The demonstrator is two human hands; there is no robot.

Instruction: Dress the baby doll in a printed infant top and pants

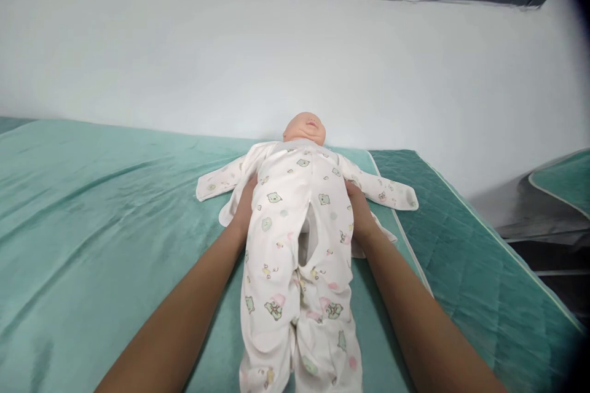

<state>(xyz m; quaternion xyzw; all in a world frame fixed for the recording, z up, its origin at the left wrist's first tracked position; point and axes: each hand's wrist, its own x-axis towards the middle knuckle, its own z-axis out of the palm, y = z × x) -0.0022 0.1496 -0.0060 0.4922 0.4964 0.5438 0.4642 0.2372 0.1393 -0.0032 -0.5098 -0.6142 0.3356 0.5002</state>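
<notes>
Doll [306, 128] on green sheet [115, 258]
Left hand [247, 196] and right hand [356, 199] against the trousers [286, 209], partly hidden; openness and grip unclear.

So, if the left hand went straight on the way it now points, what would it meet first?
Probably the printed white shirt on the baby doll, near its shoulder. The fingers of the left hand are mostly hidden, so depth and any contact there are unclear.

A wide passage lies over the green sheet [115, 270] to the left; behind the doll [305, 130] stands the wall [295, 55], and outstretched sleeves [222, 178] obstruct both sides.
</notes>
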